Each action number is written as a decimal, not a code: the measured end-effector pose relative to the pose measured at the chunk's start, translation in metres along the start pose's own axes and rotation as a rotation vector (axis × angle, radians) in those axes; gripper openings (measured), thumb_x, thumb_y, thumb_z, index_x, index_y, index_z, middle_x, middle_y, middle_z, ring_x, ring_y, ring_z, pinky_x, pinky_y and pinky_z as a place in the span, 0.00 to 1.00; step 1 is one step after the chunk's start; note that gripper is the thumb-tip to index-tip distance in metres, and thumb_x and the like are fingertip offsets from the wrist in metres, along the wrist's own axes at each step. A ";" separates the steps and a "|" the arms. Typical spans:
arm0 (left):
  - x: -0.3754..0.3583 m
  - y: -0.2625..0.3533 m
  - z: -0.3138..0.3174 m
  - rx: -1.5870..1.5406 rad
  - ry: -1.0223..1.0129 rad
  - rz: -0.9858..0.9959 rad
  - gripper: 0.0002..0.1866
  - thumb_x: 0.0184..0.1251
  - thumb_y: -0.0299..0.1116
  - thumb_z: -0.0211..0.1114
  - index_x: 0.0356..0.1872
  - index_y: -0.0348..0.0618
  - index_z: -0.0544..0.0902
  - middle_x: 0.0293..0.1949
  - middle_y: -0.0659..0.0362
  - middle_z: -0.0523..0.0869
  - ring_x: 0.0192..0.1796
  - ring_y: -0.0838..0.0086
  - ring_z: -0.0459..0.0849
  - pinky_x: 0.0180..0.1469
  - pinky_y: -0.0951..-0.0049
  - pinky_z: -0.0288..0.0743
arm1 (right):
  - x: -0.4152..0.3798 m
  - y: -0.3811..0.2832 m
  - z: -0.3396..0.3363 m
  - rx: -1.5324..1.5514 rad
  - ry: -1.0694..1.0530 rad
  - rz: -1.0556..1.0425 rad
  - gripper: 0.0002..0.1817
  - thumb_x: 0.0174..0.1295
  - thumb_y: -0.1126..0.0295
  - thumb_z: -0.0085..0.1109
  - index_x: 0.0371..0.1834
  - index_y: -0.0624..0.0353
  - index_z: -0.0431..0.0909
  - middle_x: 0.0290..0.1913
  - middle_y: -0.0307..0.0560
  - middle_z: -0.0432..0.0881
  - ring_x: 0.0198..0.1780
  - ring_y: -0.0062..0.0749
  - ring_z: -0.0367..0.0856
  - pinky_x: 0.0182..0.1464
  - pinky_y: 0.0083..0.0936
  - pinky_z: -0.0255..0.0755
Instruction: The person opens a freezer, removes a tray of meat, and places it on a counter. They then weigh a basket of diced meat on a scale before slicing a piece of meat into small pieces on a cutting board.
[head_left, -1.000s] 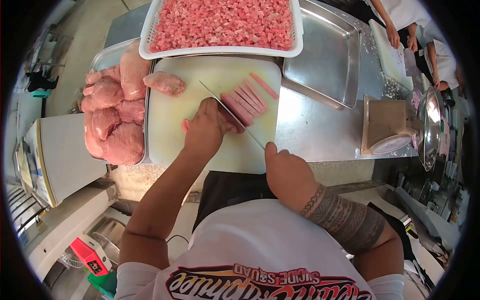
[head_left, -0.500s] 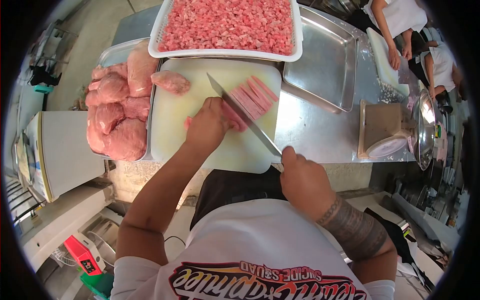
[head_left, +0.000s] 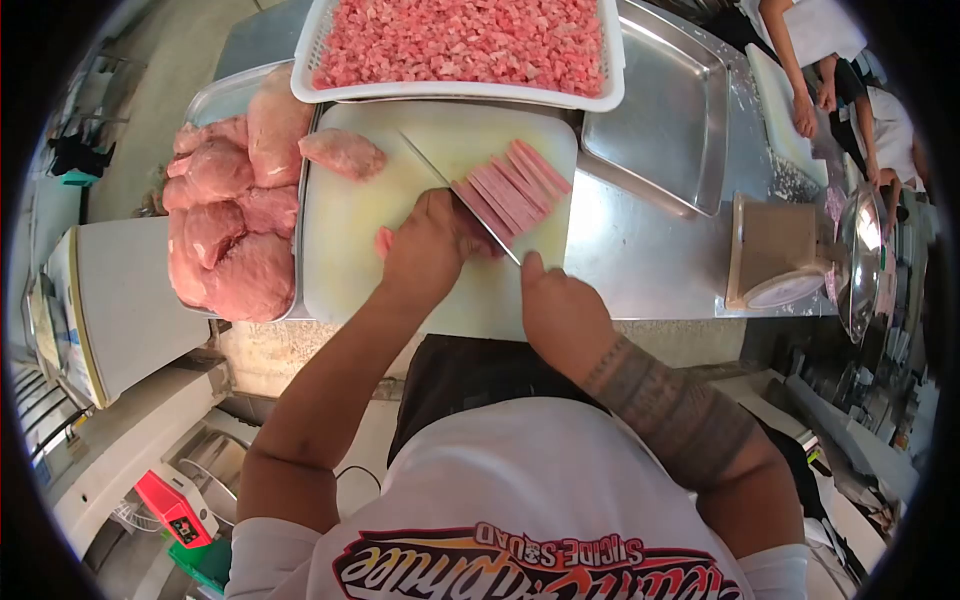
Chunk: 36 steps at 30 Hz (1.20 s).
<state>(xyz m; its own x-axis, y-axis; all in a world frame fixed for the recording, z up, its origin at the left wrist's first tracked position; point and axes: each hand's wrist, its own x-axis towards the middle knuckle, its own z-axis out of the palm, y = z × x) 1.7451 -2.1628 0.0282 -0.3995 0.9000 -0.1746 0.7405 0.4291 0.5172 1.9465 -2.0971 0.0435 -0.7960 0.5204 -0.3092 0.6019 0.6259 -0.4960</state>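
My left hand lies with curled fingers on a piece of raw meat on the white cutting board. The hand mostly hides that meat; a pink bit of meat shows at its left edge. In my right hand is the handle of a long kitchen knife. Its blade runs diagonally along my left fingertips, seen nearly edge-on. Beyond the blade, several cut meat strips lie side by side. A whole chunk of meat sits at the board's upper left.
A white basket of diced meat stands behind the board. Left is a metal tray piled with large meat pieces. To the right are an empty metal pan and a scale. Other people's hands work at the far right.
My right hand has drawn leftward, closer to my left hand. The knife blade has turned from showing its broad side to nearly edge-on. My left hand stays on the meat.
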 end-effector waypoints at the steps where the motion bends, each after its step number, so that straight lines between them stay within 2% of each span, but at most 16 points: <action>1: -0.001 -0.001 0.000 0.001 0.011 0.013 0.33 0.56 0.36 0.83 0.56 0.32 0.73 0.54 0.41 0.83 0.52 0.44 0.88 0.53 0.50 0.82 | 0.007 0.000 0.007 0.013 0.038 -0.010 0.06 0.68 0.75 0.53 0.46 0.63 0.71 0.31 0.58 0.84 0.31 0.54 0.90 0.31 0.45 0.84; 6: 0.003 0.004 -0.002 0.026 0.040 -0.019 0.34 0.55 0.39 0.84 0.57 0.35 0.76 0.54 0.43 0.85 0.56 0.46 0.86 0.57 0.51 0.81 | 0.025 0.005 0.014 -0.010 0.077 -0.019 0.09 0.68 0.74 0.53 0.48 0.64 0.71 0.31 0.60 0.85 0.33 0.56 0.89 0.32 0.47 0.82; 10: -0.001 0.001 0.000 0.003 0.080 0.004 0.33 0.55 0.41 0.84 0.56 0.36 0.78 0.54 0.46 0.86 0.58 0.49 0.86 0.59 0.53 0.81 | 0.000 0.016 -0.013 0.040 0.073 -0.016 0.10 0.65 0.75 0.54 0.47 0.65 0.70 0.33 0.62 0.85 0.35 0.62 0.88 0.35 0.50 0.82; 13: -0.001 -0.009 0.001 -0.016 0.110 0.068 0.31 0.57 0.42 0.83 0.56 0.37 0.79 0.54 0.48 0.86 0.58 0.50 0.86 0.58 0.54 0.81 | -0.037 0.018 -0.027 -0.038 0.128 -0.007 0.07 0.67 0.75 0.55 0.46 0.62 0.70 0.30 0.57 0.84 0.32 0.54 0.89 0.32 0.45 0.82; 20: 0.001 -0.003 -0.005 0.088 0.060 0.069 0.28 0.60 0.40 0.81 0.56 0.37 0.80 0.52 0.49 0.87 0.56 0.50 0.87 0.56 0.53 0.82 | -0.088 0.003 -0.049 -0.085 -0.019 0.036 0.07 0.67 0.76 0.55 0.44 0.62 0.70 0.29 0.55 0.83 0.31 0.52 0.89 0.32 0.44 0.83; 25: 0.004 0.002 -0.007 0.004 0.034 0.005 0.25 0.59 0.39 0.82 0.52 0.37 0.81 0.50 0.47 0.90 0.55 0.50 0.89 0.56 0.54 0.82 | -0.085 0.002 -0.044 -0.089 -0.054 0.027 0.05 0.67 0.77 0.54 0.44 0.62 0.71 0.29 0.55 0.84 0.30 0.51 0.89 0.32 0.43 0.83; 28: 0.001 0.011 -0.008 -0.051 0.076 0.031 0.20 0.60 0.29 0.78 0.48 0.34 0.78 0.45 0.46 0.88 0.49 0.46 0.88 0.53 0.51 0.83 | -0.079 0.002 -0.039 -0.081 -0.037 0.018 0.05 0.68 0.77 0.53 0.44 0.62 0.71 0.29 0.56 0.83 0.30 0.51 0.89 0.32 0.42 0.83; 31: 0.003 0.007 -0.008 -0.049 0.059 0.029 0.20 0.61 0.29 0.78 0.48 0.34 0.77 0.47 0.45 0.88 0.50 0.46 0.88 0.53 0.50 0.83 | -0.070 0.000 -0.037 -0.057 -0.041 0.024 0.05 0.68 0.77 0.53 0.45 0.62 0.71 0.29 0.55 0.83 0.31 0.51 0.89 0.32 0.42 0.83; 34: 0.004 0.008 -0.008 -0.020 0.035 -0.085 0.23 0.58 0.37 0.82 0.49 0.37 0.82 0.50 0.47 0.90 0.54 0.53 0.90 0.55 0.54 0.82 | -0.059 -0.001 -0.028 -0.056 -0.028 0.016 0.05 0.68 0.76 0.54 0.45 0.62 0.71 0.29 0.55 0.83 0.31 0.51 0.89 0.31 0.42 0.83; 36: 0.003 0.007 -0.006 -0.009 0.050 -0.090 0.23 0.58 0.35 0.82 0.49 0.37 0.81 0.48 0.48 0.90 0.53 0.52 0.90 0.54 0.54 0.82 | -0.051 -0.007 -0.026 -0.069 -0.028 0.019 0.05 0.68 0.76 0.54 0.45 0.63 0.71 0.29 0.55 0.83 0.31 0.51 0.89 0.31 0.41 0.83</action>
<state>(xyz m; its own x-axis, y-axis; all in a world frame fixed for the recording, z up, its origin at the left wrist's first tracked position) 1.7460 -2.1578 0.0361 -0.4913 0.8525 -0.1787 0.6955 0.5075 0.5087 1.9851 -2.1130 0.0839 -0.7853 0.5165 -0.3414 0.6191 0.6551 -0.4330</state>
